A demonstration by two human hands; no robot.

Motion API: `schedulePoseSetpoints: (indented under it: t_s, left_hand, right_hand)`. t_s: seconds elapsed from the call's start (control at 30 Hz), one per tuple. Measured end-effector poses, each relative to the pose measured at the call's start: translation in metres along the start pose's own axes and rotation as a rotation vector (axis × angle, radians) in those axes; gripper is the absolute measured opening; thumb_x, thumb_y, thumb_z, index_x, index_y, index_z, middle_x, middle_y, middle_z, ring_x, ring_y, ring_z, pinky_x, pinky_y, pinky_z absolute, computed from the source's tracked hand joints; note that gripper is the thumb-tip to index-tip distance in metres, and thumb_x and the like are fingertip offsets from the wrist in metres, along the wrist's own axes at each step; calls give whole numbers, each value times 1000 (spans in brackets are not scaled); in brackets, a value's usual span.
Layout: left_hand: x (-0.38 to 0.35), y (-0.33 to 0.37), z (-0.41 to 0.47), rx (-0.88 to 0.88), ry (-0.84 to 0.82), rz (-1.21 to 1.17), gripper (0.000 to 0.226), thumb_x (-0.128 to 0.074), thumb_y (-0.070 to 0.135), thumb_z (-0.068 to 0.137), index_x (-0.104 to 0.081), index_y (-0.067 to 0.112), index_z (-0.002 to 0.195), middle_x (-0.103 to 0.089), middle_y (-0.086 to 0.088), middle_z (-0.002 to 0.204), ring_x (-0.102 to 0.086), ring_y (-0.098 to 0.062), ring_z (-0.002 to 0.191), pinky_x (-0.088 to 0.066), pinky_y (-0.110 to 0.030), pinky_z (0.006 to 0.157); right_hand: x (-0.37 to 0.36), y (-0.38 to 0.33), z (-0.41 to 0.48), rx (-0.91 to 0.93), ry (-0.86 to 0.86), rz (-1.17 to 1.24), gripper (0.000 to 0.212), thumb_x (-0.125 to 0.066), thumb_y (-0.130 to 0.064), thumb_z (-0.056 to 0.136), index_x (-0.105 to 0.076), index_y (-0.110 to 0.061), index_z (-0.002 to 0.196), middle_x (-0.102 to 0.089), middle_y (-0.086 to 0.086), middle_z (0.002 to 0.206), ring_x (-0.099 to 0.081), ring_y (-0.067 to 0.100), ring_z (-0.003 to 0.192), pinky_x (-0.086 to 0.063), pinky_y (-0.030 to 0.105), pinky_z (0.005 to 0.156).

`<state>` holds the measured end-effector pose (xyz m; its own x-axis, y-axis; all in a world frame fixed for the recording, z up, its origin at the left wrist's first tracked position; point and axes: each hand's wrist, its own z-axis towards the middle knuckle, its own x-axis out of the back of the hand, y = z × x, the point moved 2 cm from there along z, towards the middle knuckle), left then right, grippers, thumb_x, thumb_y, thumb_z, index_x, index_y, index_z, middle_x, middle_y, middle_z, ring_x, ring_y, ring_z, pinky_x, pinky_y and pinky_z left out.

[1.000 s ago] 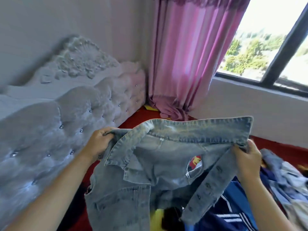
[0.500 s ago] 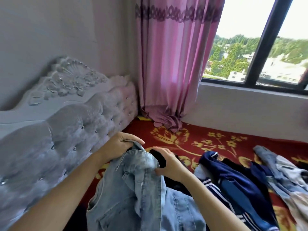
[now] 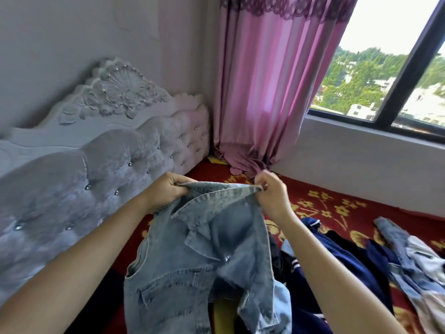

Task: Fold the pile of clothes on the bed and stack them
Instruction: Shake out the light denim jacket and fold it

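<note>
**Denim jacket [image 3: 204,266] held up by its top edge**

Grey tufted velvet is seen on the headboard [image 3: 108,165] at far left. One end of the jacket's top edge is gripped by the left hand [image 3: 166,189], its fingers curled round the fabric. The jacket is held above the red patterned bedspread [image 3: 337,203], hanging between both hands. The other end of the edge is pinched by the right hand [image 3: 269,191], just before a pink curtain [image 3: 265,92]. A navy garment [image 3: 337,273] with white stripes is spread on the bedspread just beside the jacket. Crumpled pale blue and grey clothes [image 3: 414,266] are heaped at far right, below the window [image 3: 397,80].
</note>
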<state>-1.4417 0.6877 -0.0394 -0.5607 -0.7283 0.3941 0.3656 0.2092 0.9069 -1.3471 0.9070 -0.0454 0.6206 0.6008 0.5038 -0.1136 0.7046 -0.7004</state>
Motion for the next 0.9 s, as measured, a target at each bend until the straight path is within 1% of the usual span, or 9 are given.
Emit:
schedulePoseSetpoints:
  t_s: [0.17, 0.33, 0.43, 0.5, 0.57, 0.63, 0.7, 0.8, 0.9]
  left_hand:
    - [9, 3, -2, -28, 14, -76, 67, -55, -15, 83, -72, 47, 64, -68, 19, 65, -61, 8, 65, -44, -5, 62]
    - [26, 20, -10, -36, 30, -45, 45, -68, -2, 76, -74, 41, 63, -69, 14, 62, -61, 5, 59, -46, -9, 57]
    - [26, 30, -12, -142, 225, 198, 30, -72, 23, 80, -66, 51, 74, -65, 16, 74, -55, 10, 63, -42, -14, 65]
    - [13, 40, -19, -263, 345, 179, 9, -61, 49, 72, -63, 53, 80, -59, 17, 87, -52, 9, 74, -39, -10, 70]
    - [-10, 49, -23, -294, 327, 85, 24, -56, 58, 66, -62, 50, 88, -58, 15, 88, -52, 6, 78, -38, -6, 70]
    - [-29, 56, -19, -243, 270, 106, 37, -69, 49, 66, -63, 31, 98, -56, 11, 77, -51, 0, 67, -39, -8, 64]
    - [-39, 60, -14, -197, 299, 289, 30, -74, 29, 75, -59, 18, 99, -49, 9, 66, -44, -5, 56, -38, -18, 61]
    - [-40, 65, -3, -176, 309, 433, 18, -66, 25, 83, -48, 25, 85, -46, 9, 61, -39, -4, 54, -33, -21, 55]
    - [-33, 60, 0, -114, 74, 171, 22, -57, 45, 86, -47, 30, 98, -52, 11, 80, -48, -4, 70, -36, -19, 61]
  right_hand:
    - [29, -48, 25, 62, -53, 182, 49, -60, 23, 64, -59, -26, 59, -49, -6, 72, -49, -8, 61, -37, 6, 60]
    - [40, -57, 37, -115, -198, 592, 58, -49, 27, 71, -70, -22, 49, -64, -8, 58, -59, 6, 52, -51, 20, 54]
    - [42, -71, 44, -134, -231, 661, 58, -46, 27, 75, -70, -19, 47, -63, -6, 50, -57, 7, 45, -51, 18, 50]
    - [40, -81, 48, -137, -200, 656, 59, -47, 25, 76, -69, -20, 45, -61, -6, 48, -56, 8, 44, -50, 19, 51]
    - [34, -90, 51, -145, -144, 598, 57, -51, 22, 76, -69, -22, 45, -59, -5, 46, -53, 14, 48, -49, 22, 53]
    - [27, -94, 51, -136, -91, 492, 51, -53, 19, 76, -68, -22, 49, -57, -3, 48, -49, 18, 52, -44, 25, 53]
    - [24, -96, 48, -118, -57, 357, 44, -53, 16, 76, -65, -23, 59, -55, -2, 51, -46, 13, 46, -42, 23, 47]
    - [27, -93, 44, -139, -86, 206, 28, -52, 7, 83, -63, -17, 76, -61, 4, 73, -56, 16, 51, -48, 23, 41]
    - [32, -86, 40, -240, -218, 66, 16, -46, -5, 91, -58, -15, 96, -60, 11, 98, -66, 31, 76, -58, 43, 58]
